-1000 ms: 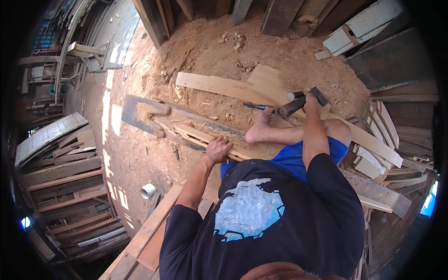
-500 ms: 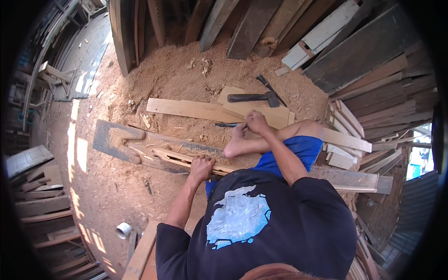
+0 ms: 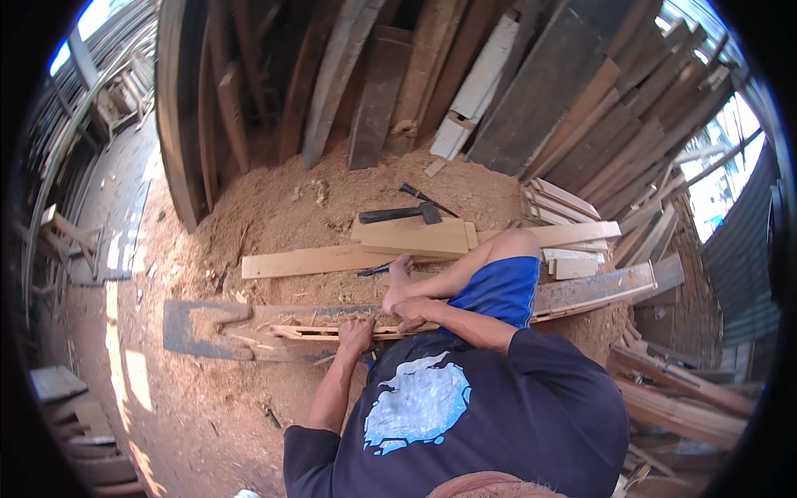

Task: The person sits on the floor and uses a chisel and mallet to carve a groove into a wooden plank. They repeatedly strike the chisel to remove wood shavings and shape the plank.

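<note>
A narrow wooden strip with dark slots along it (image 3: 384,335) lies across my lap and over a long dark board (image 3: 274,319). My left hand (image 3: 355,334) is closed round the strip, fingers over its far edge. To the right, beside my foot, my right hand (image 3: 408,312) rests on the same strip with its fingers curled over it; my wrist partly hides the grip. A slim dark tool, its kind unclear, (image 3: 374,270) lies just left of my toes. Farther off, a dark-handled hammer (image 3: 403,214) lies on pale boards (image 3: 415,236).
Beyond the hammer is another dark long tool (image 3: 427,197) on the sawdust. Tall planks (image 3: 378,100) lean along the far side. Short timber pieces (image 3: 569,207) are stacked right of my knee. A long pale board (image 3: 307,261) lies past the dark board. More timber (image 3: 681,407) lies at right.
My right hand has come down from beside my foot and the slim tool onto the slotted strip. My left hand keeps its hold. The whole view has shifted and turned slightly.
</note>
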Demonstrator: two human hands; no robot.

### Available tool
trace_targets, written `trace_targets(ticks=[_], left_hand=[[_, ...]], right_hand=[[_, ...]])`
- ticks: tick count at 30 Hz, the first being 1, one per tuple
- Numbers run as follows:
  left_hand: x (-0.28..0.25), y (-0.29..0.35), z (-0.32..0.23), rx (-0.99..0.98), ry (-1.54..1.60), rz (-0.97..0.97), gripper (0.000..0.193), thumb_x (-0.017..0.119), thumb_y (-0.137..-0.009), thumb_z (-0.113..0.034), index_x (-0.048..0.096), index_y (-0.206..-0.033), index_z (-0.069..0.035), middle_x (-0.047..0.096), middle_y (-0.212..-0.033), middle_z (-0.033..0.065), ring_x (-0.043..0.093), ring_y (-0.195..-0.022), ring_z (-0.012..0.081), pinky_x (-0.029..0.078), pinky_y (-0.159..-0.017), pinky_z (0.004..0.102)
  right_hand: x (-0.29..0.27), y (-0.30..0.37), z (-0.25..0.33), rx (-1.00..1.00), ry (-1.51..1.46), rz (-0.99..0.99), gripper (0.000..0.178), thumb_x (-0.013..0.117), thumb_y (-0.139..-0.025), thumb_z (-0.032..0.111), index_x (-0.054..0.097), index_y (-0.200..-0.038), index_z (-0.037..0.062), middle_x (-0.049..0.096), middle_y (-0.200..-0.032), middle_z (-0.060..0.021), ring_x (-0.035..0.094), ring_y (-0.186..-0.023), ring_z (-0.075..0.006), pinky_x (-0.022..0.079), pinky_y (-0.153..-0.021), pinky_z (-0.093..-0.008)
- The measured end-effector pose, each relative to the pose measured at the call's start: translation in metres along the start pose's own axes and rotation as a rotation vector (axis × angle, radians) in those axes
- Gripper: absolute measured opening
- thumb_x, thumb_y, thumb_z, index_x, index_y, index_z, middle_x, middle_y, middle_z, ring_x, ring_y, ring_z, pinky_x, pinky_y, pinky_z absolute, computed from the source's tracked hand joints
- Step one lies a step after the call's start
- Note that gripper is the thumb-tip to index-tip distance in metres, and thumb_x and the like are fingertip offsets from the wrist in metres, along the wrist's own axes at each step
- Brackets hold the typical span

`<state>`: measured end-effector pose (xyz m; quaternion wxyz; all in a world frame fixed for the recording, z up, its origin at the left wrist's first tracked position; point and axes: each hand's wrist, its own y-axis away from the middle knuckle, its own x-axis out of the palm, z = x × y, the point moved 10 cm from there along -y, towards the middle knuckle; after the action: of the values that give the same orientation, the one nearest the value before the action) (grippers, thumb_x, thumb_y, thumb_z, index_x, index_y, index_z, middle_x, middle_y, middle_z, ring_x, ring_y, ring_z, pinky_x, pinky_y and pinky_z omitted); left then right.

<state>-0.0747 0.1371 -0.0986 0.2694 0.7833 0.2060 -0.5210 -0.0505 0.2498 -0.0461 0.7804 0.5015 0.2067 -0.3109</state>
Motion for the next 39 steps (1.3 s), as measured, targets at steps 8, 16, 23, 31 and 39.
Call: trace_targets(ticks=[8, 16, 23, 31, 39], left_hand=[[-0.018, 0.001, -0.010, 0.030, -0.005, 0.013, 0.019, 0.070, -0.073, -0.018, 0.071, -0.092, -0.014, 0.073, -0.083, 0.0166, 0.073, -0.084, 0.0370, 0.058, -0.071, 0.0467], [-0.015, -0.002, -0.015, 0.029, -0.023, 0.038, 0.022, 0.073, -0.068, -0.014, 0.070, -0.090, -0.013, 0.072, -0.079, 0.0185, 0.072, -0.080, 0.0380, 0.057, -0.073, 0.0467], [-0.014, -0.001, -0.009, -0.009, 0.014, 0.088, 0.023, 0.075, -0.066, -0.012, 0.069, -0.089, -0.011, 0.073, -0.083, 0.0167, 0.071, -0.082, 0.0378, 0.057, -0.073, 0.0467], [-0.014, -0.012, -0.020, 0.088, 0.053, 0.080, 0.035, 0.082, -0.065, -0.018, 0.069, -0.096, -0.011, 0.072, -0.085, 0.0144, 0.069, -0.083, 0.0364, 0.056, -0.070, 0.0465], [-0.025, -0.019, -0.025, 0.090, 0.051, 0.071, 0.033, 0.081, -0.063, -0.016, 0.066, -0.092, -0.009, 0.071, -0.085, 0.0139, 0.068, -0.083, 0.0365, 0.054, -0.075, 0.0462]], right_hand=[[0.064, 0.014, -0.039, 0.242, 0.017, -0.029, 0.047, 0.072, -0.074, 0.013, 0.069, -0.120, 0.0035, 0.073, -0.116, -0.0186, 0.066, -0.116, -0.0387, 0.051, -0.091, -0.0562], [0.089, 0.019, -0.059, 0.223, -0.046, -0.375, 0.036, 0.065, -0.077, 0.014, 0.064, -0.113, 0.0086, 0.071, -0.106, -0.0183, 0.064, -0.110, -0.0398, 0.046, -0.095, -0.0563], [0.071, 0.028, -0.044, 0.224, -0.049, -0.286, 0.042, 0.065, -0.083, 0.017, 0.061, -0.124, 0.0096, 0.071, -0.110, -0.0176, 0.064, -0.112, -0.0398, 0.053, -0.091, -0.0515], [0.065, 0.031, -0.057, 0.253, -0.080, -0.321, 0.044, 0.071, -0.079, 0.016, 0.063, -0.122, 0.0098, 0.071, -0.111, -0.0142, 0.064, -0.112, -0.0361, 0.054, -0.089, -0.0484], [0.071, 0.027, -0.054, 0.236, -0.067, -0.419, 0.024, 0.067, -0.082, 0.019, 0.065, -0.103, 0.0086, 0.072, -0.103, -0.0097, 0.067, -0.106, -0.0295, 0.056, -0.081, -0.0421]])
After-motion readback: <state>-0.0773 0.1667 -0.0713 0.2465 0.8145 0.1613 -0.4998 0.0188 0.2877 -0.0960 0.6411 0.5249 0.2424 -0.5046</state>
